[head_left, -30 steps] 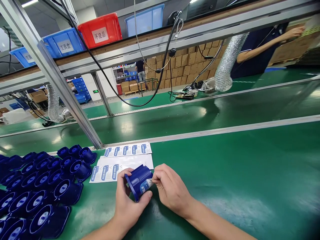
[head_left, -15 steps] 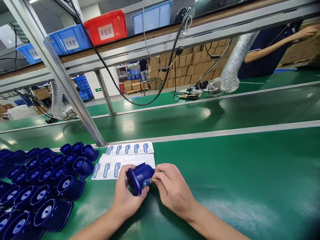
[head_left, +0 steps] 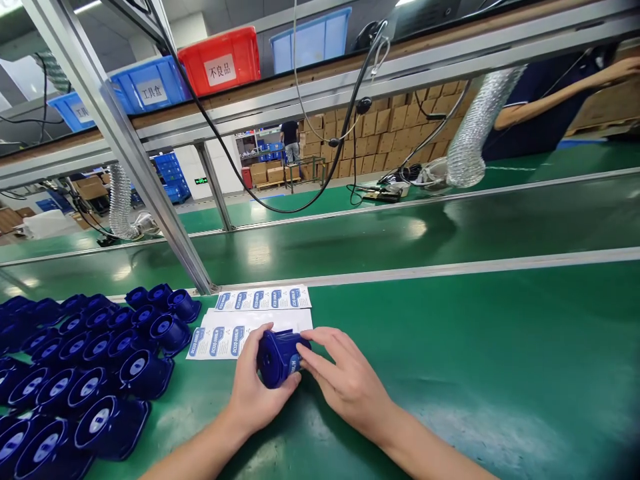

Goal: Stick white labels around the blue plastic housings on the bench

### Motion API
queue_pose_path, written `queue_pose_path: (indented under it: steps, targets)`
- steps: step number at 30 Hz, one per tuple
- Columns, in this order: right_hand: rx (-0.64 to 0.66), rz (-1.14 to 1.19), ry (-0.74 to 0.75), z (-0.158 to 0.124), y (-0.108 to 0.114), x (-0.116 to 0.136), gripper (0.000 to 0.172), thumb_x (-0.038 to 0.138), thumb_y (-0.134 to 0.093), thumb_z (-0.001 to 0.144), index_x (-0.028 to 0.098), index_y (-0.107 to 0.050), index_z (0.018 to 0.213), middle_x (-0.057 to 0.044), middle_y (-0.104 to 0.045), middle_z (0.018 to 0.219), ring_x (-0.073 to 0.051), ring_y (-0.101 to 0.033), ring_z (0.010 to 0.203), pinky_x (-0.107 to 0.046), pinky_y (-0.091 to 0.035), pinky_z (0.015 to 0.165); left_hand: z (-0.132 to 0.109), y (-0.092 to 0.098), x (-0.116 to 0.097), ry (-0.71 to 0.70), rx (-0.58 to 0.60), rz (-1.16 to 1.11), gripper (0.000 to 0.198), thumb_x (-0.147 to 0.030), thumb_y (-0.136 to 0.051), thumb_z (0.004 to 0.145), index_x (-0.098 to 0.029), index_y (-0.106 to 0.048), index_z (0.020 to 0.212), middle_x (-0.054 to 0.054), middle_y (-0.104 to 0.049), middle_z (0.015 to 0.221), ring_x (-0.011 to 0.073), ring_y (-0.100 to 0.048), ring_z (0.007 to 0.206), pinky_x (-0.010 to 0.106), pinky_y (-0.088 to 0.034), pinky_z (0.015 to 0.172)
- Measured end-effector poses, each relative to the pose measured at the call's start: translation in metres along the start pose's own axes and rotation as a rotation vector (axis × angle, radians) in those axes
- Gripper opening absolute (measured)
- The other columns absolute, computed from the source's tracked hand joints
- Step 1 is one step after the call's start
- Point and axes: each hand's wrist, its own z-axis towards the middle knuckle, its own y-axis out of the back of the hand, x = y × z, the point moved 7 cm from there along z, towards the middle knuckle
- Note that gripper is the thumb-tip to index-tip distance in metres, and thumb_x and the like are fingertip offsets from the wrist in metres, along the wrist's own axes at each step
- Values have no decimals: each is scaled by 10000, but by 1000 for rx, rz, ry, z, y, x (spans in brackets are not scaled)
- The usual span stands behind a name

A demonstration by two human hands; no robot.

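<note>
My left hand (head_left: pixel 257 387) is wrapped round a dark blue plastic cup-shaped housing (head_left: pixel 273 360) with a square flange, held tilted just above the green bench. A blue and white label (head_left: pixel 295 363) shows on its side, partly covered by fingers. The fingers of my right hand (head_left: pixel 345 377) are stretched out, their tips resting against the housing beside the label. Behind the housing lie sheets of blue and white labels (head_left: pixel 213 341), with another label strip (head_left: pixel 265 298) farther back.
Rows of similar blue housings (head_left: pixel 113 427) crowd the left of the bench (head_left: pixel 450 347). A slanted metal post (head_left: pixel 165 213) rises behind them. Above run a shelf with a red bin (head_left: pixel 220 60) and blue bins, and a hanging black cable (head_left: pixel 285 211). Another person's arm (head_left: pixel 555 103) appears at upper right.
My right hand's fingers have gone from a pinch at the label's edge to lying straighter on the housing. The housing has turned slightly in my left hand, showing more of its flange end.
</note>
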Motion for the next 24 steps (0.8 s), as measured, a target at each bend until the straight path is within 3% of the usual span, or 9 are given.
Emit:
queue_pose_path:
  steps: [6, 9, 13, 24]
  targets:
    - [-16, 109, -72, 2, 5, -1, 176, 27, -646, 954, 185, -717, 988, -74, -736, 907, -216, -641, 810, -375, -574, 688, 1, 4, -4, -77, 21, 53, 850, -306, -863, 780, -268, -459, 1527, 160, -617, 1444, 361, -671, 1284, 516, -627, 1009]
    - [-30, 155, -112, 3, 6, -5, 183, 70, -671, 968, 172, -703, 1117, -92, -754, 966, -231, -663, 862, -398, -601, 749, 2, 7, -4, -87, 15, 59, 873, -329, -880, 776, -277, -458, 1539, 153, -617, 1461, 362, -652, 1318, 525, -612, 1049]
    - [-49, 115, -74, 2, 7, -3, 421, 67, -654, 979, 132, -601, 1391, -135, -778, 1093, -265, -702, 986, -431, -626, 842, 1, 8, -7, -121, -15, 60, 847, -344, -870, 795, -279, -464, 1535, 152, -621, 1450, 351, -668, 1294, 513, -626, 1032]
    - [-30, 77, -32, 3, 9, 1, 324, 47, -646, 975, 157, -663, 1279, -76, -760, 895, -218, -643, 775, -377, -568, 661, -1, 7, -9, -158, -47, 63, 800, -339, -865, 798, -265, -482, 1496, 149, -639, 1389, 324, -709, 1215, 496, -637, 1014]
